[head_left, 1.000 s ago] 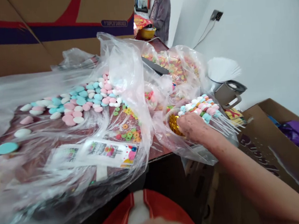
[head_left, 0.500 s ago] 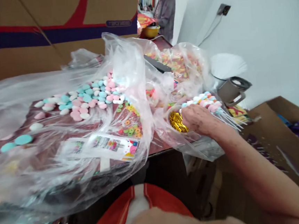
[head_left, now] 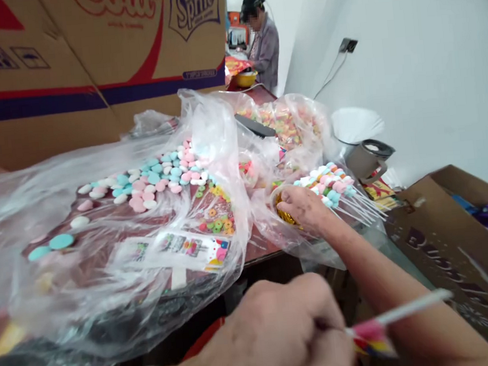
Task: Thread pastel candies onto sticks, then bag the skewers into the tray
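My left hand (head_left: 277, 322) is closed low in front of me. From its fist a white lollipop stick (head_left: 413, 308) pokes out to the right, with a pink and yellow printed wrapper (head_left: 372, 337) around it; what lies inside the fist is hidden. At the table's edge my right hand (head_left: 303, 207) reaches into a round container of gold twist ties (head_left: 286, 210). Its fingers are pressed together on the ties, the tips partly hidden. Just beyond it lie several marshmallow sticks (head_left: 333, 182), pink, white and blue, their white sticks pointing right.
Clear plastic bags (head_left: 204, 124) cover much of the table, with pastel candies (head_left: 150, 180), ring candies (head_left: 219, 219) and printed labels (head_left: 190, 247). A large cardboard box (head_left: 139, 55) stands behind. At right are a grey mug (head_left: 365, 161) and an open carton (head_left: 436, 234). Another person (head_left: 264, 50) stands farther back.
My left hand has come up into view with the wrapped lollipop stick. My right hand stays at the gold twist ties, its fingers now farther over them. The view has tilted up.
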{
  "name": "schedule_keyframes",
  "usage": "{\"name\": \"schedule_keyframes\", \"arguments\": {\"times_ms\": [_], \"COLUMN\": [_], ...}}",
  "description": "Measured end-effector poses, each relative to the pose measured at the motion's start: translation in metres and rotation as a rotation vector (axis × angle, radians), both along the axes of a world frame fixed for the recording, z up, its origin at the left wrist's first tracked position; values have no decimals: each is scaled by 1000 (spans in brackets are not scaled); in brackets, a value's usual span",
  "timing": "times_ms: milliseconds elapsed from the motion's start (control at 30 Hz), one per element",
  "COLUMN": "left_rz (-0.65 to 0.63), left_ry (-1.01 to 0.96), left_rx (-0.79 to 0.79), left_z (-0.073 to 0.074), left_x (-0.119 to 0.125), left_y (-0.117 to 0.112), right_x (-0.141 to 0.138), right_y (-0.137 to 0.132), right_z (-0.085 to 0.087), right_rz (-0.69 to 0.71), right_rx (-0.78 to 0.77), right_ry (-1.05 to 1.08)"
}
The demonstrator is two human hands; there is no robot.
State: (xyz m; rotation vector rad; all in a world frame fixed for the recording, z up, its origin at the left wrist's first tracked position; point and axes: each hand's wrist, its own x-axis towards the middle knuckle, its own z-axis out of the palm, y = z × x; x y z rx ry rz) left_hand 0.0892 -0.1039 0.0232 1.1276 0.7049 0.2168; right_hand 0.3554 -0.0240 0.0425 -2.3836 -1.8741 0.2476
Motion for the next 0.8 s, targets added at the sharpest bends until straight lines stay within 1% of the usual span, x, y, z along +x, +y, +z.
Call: {"name": "schedule_keyframes", "arguments": {"times_ms": [67,100,133,167,200,233,300,400,533,667,800], "left_rz": [-138,-167,-180,-150,-110,-60,35,123,197,264,351], "left_ry": [42,76,94,106,111,106,75,77,181,128,19], "left_rx": [173,219,218,222,207,187,139,52,-24,-107,-186], "left_z": [33,47,58,65,67,67,59,49,50,48,38], "left_x": [12,14,13,11,9,7,5,2,-6,-10,-1], "left_y": [31,43,52,59,64,67,70,73,79,89,98], "right_x": [-7,-10,-14,-17,-19,-21,-22,-16,3,21,27], "right_y": [6,9,11,13,15,17,19,18,12,4,-1], "right_z": [-1,-1,-2,-2,-3,-3,-5,-5,2,7,-5], "right_rz": [-21,-37,-59,-83,-109,-133,-168,-170,-145,-138,-168], "right_rx": [8,4,-6,-19,-34,-46,-61,-48,21,137,241], "right_ry": [18,25,27,27,26,24,19,35,101,243,433]}}
